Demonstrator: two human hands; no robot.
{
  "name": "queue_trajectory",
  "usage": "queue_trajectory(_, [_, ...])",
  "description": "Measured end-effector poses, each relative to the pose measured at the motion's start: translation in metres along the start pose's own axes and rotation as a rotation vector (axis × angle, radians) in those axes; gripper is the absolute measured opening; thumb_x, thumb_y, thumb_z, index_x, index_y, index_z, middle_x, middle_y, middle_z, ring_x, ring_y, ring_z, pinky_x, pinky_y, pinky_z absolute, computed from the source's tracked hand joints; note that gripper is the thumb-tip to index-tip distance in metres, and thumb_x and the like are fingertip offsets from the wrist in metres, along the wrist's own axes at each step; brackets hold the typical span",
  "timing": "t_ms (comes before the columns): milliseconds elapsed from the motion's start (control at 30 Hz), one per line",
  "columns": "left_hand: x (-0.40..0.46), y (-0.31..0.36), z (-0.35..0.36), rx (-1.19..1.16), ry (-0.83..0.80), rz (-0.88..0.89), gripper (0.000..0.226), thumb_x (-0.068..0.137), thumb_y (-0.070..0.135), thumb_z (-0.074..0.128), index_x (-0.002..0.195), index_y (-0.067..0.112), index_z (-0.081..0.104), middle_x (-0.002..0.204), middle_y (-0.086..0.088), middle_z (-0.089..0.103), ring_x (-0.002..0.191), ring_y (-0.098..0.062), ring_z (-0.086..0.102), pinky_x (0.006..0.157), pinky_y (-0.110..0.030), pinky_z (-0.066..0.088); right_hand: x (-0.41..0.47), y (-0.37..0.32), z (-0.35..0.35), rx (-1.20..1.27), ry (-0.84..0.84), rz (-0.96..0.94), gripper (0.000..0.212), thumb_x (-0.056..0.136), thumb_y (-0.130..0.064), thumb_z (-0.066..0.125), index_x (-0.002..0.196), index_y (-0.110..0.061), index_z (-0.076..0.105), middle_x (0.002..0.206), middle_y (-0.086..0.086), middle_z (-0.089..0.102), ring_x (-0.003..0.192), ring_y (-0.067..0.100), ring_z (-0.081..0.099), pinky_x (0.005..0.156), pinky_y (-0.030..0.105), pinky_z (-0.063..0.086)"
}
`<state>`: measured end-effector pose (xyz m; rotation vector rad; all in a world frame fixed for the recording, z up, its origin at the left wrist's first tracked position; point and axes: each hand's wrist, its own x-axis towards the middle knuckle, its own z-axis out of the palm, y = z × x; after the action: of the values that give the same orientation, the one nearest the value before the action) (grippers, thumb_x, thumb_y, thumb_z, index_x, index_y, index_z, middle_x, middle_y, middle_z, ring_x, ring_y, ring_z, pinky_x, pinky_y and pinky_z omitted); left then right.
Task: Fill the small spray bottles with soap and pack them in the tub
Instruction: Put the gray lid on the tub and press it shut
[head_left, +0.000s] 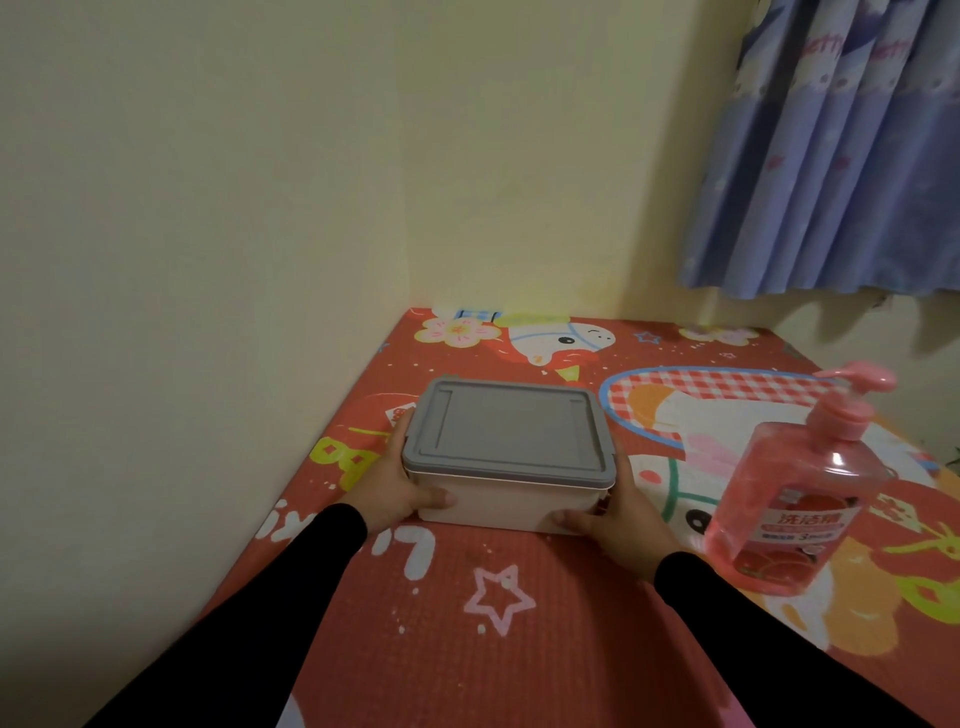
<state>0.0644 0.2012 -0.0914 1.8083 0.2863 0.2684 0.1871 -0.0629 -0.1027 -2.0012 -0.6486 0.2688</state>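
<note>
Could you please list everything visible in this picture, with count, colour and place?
tub: one, pale pink body, on the mat near the wall, held at both ends
lid: one, grey, closed on the tub
soap bottle: one, pink with a pump top, upright, right of the tub
mat: one, red with cartoon prints, under everything
curtain: one, blue, upper right
wall: pale yellow, behind
left hand: grips the tub's left end
right hand: grips the tub's right end
</note>
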Motion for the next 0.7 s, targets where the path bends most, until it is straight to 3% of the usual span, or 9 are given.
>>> queue_trajectory(67, [0.011,-0.002,0.000,0.006,0.005,0.009,0.110,0.068,-0.007,0.081,0.143,0.043,0.018,0.123,0.021,0.056,0.108,0.007,0.056,0.075,-0.012,0.051,0.009,0.002,-0.001,0.011,-0.001,0.010,0.106,0.071,-0.022,0.084,0.146,-0.041,0.011,0.110,-0.034,0.051,0.104,0.001,0.055,0.075,0.006,0.043])
queue_trajectory(200, [0.030,-0.006,-0.004,0.010,-0.001,0.011,0.113,0.066,-0.005,0.083,0.146,0.041,0.019,0.129,0.016,0.057,0.117,-0.003,0.055,0.086,-0.018,0.050,0.026,0.006,-0.001,0.011,0.005,0.017,0.111,0.070,-0.026,0.085,0.149,-0.039,0.008,0.115,-0.030,0.053,0.107,0.005,0.056,0.086,0.016,0.044])
queue_trajectory(333, [0.045,-0.007,-0.007,0.020,-0.015,0.012,0.113,0.066,-0.006,0.082,0.148,0.038,0.017,0.128,0.018,0.055,0.116,0.001,0.054,0.082,-0.011,0.049,0.039,0.007,-0.001,-0.012,0.004,0.014,0.114,0.070,-0.028,0.085,0.150,-0.038,0.004,0.120,-0.025,0.053,0.109,0.007,0.056,0.087,0.017,0.045])
queue_trajectory(400, [0.052,-0.009,-0.008,0.021,-0.018,0.005,0.118,0.064,-0.003,0.085,0.150,0.036,0.015,0.132,0.015,0.055,0.121,-0.006,0.053,0.087,-0.017,0.048,0.044,0.005,-0.002,-0.007,0.004,0.022,0.114,0.072,-0.026,0.084,0.150,-0.038,0.002,0.117,-0.025,0.052,0.104,0.005,0.055,0.079,0.011,0.043])
queue_trajectory(500, [0.060,-0.010,-0.009,0.040,-0.016,-0.006,0.127,0.055,0.008,0.089,0.152,0.037,0.012,0.136,0.011,0.053,0.124,-0.011,0.052,0.094,-0.024,0.047,0.052,0.006,-0.002,-0.018,0.017,0.010,0.113,0.072,-0.027,0.083,0.150,-0.038,0.002,0.118,-0.025,0.052,0.106,0.006,0.054,0.086,0.018,0.043])
queue_trajectory(633, [0.070,-0.009,-0.009,0.033,-0.006,-0.014,0.119,0.065,-0.006,0.083,0.151,0.035,0.012,0.128,0.014,0.055,0.115,-0.007,0.054,0.077,-0.010,0.049,0.062,0.008,-0.002,-0.008,0.017,0.010,0.114,0.070,-0.026,0.085,0.149,-0.041,0.005,0.115,-0.033,0.051,0.109,0.007,0.055,0.091,0.024,0.045])
queue_trajectory(700, [0.075,-0.011,-0.010,0.028,-0.006,-0.015,0.119,0.065,-0.006,0.083,0.151,0.036,0.012,0.130,0.013,0.055,0.116,-0.008,0.054,0.076,-0.011,0.049,0.067,0.009,-0.002,-0.008,0.014,0.004,0.114,0.070,-0.024,0.085,0.149,-0.041,0.005,0.113,-0.037,0.049,0.111,0.007,0.054,0.093,0.025,0.046])
